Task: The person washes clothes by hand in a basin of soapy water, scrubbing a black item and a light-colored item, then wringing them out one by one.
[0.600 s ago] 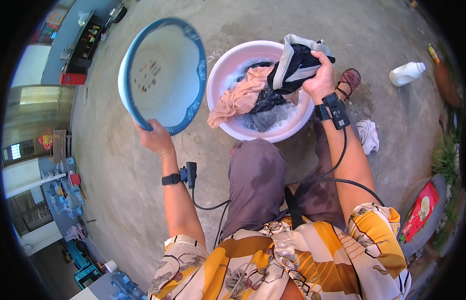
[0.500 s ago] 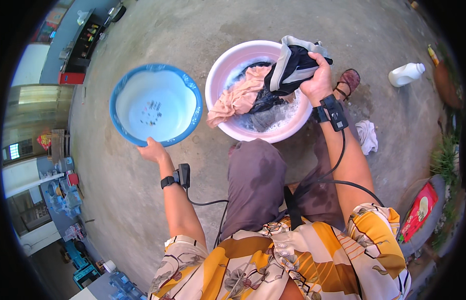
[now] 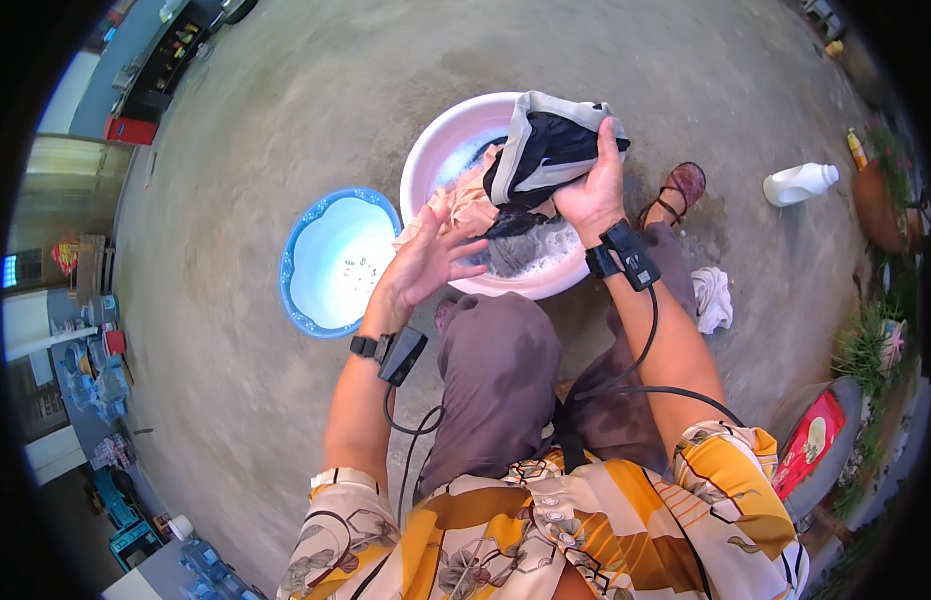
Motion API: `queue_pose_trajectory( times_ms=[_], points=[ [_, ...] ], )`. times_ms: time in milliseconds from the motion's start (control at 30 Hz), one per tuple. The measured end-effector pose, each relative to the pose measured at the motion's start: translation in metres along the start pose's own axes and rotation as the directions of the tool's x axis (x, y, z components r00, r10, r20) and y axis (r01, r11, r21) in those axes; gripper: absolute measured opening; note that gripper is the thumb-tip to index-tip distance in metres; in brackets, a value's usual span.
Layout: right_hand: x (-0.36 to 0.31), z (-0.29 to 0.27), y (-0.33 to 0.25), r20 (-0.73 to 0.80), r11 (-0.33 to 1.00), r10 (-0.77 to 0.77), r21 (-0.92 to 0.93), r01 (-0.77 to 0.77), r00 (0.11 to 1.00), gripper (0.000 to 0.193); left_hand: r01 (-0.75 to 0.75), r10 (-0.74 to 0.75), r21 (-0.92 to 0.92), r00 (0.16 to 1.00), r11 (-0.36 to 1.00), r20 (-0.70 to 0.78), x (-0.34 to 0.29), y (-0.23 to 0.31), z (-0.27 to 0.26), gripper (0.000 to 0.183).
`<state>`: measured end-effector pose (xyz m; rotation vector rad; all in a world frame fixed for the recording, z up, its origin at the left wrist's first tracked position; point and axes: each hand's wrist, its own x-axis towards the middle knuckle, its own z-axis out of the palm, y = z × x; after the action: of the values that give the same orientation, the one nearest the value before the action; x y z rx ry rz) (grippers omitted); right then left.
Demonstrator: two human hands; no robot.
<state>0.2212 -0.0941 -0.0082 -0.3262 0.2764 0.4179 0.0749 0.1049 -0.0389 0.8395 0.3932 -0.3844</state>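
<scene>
Right hand [image 3: 592, 200] gripping black-and-grey garment [image 3: 557, 150] over pink basin [image 3: 440, 150]; left hand [image 3: 422, 265] empty, fingers spread.

Garment bunched between right thumb and fingers, above soapy water with peach cloth [image 3: 467, 204] and dark cloth [image 3: 523, 252]. Left hand wide open, near pink basin's left rim; blue-rimmed basin [image 3: 325, 255] just left, touching or not, can't tell. Markings: red package [image 3: 813, 440] at lower right has a pale oval printed patch, lettering too small to make out; right wrist device [image 3: 630, 255] has a tiny pale mark, unreadable; white bottle [image 3: 797, 186] right of foot, lying on its side.
</scene>
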Motion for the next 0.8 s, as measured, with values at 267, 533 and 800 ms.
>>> queue_pose_trajectory(
  times_ms=[267, 533, 800],
  points=[
    [-0.021, -0.005, 0.035, 0.19, 0.978, 0.107, 0.159, -0.138, 0.976, 0.05, -0.188, 0.211, -0.248, 0.975, 0.951, 0.07, 0.1, 0.018, 0.053, 0.07],
    [-0.006, -0.013, 0.014, 0.145, 0.905, 0.424, -0.106, -0.412, 0.894, 0.045, -0.449, 0.446, 0.08, 0.893, 0.89, 0.056, 0.088, 0.053, 0.073, 0.048],
    [-0.009, -0.019, 0.011, -0.335, 0.855, 0.351, -0.265, -0.445, 0.874, 0.063, -0.5, 0.888, 0.825, 0.46, 0.263, -0.004, 0.081, 0.058, 0.111, 0.035]
  ],
)
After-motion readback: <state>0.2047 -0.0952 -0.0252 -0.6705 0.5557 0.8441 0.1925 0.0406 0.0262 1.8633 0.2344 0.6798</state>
